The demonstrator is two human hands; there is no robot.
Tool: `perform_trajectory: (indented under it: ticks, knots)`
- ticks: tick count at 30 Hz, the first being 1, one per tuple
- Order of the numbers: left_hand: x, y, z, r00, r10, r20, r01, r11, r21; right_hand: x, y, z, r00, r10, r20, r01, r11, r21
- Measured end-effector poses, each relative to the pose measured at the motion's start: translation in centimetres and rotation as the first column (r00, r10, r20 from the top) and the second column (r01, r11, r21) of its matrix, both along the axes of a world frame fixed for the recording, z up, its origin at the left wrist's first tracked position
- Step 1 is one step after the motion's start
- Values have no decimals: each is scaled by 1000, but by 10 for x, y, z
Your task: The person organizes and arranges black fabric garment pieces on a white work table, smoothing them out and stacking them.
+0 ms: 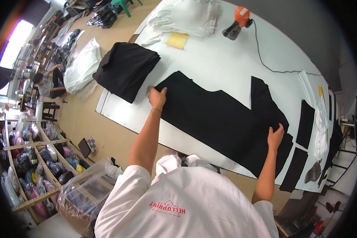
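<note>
- While the left hand (pixel 158 98) sits at the left end of the black cloth (pixel 214 117), its thumb is on the cloth side and its fingers are at the edge; can't tell if they pinch it.
- Right hand (pixel 275 137): on the cloth's right part, thumb and fingers a little apart, palm down; can't tell if a fold is gripped.
- Cloth: lies mostly flat on the white table (pixel 216 61), stretched between the hands. Stepped far edge, one long flap pointing away at right. Near edge reaches the table edge at right.
- Left of the cloth: folded black stack (pixel 127 69), near the left hand, not touching it.
- Right of the cloth: two black strips, one farther (pixel 306 123), one nearer (pixel 294 169), then bunched white cloth (pixel 320 135).
- Far side of table: yellow sheet (pixel 177 40), white cloth pile (pixel 182 16) behind it; orange tool (pixel 242 16) standing farther right, its cord (pixel 261 55) running right.
- Beyond the table's left edge: another white pile (pixel 83 65), a seated person (pixel 47 85) farther left, green stool (pixel 123 6) at far end.
- Near left: wooden bins (pixel 35 144) full of bagged bundles, plastic-wrapped box (pixel 89 194) just beside.
</note>
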State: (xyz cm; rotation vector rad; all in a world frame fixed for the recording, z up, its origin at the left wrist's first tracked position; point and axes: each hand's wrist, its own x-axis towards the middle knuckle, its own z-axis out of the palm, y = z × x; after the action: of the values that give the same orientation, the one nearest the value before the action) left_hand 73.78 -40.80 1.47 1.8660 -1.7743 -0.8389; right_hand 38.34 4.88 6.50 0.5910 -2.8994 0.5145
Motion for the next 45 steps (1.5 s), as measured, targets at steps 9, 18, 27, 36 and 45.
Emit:
perform_trajectory:
  ticks: [9,18,27,36,45]
  knots:
    - [28,-10,5,928,-256,-271,234,966,-109,167,-284,31,602,648,467,-460,759,-461]
    - [65,-2,15,899,-204,-387,206,978,-37,184,-449,-23,645,734,214,-740,669,-63]
    - [51,24,33,673,55,-738,392,819,419,193,-435,-23,555,817,157,-780,576,-245]
    - [31,20,54,432,698,-571,327,469,820,227,-343,46,364,923,126,-829,383,-408]
    - [49,82,99,663,151,-733,284,855,434,233,-260,62,424,882,205,-762,470,-445]
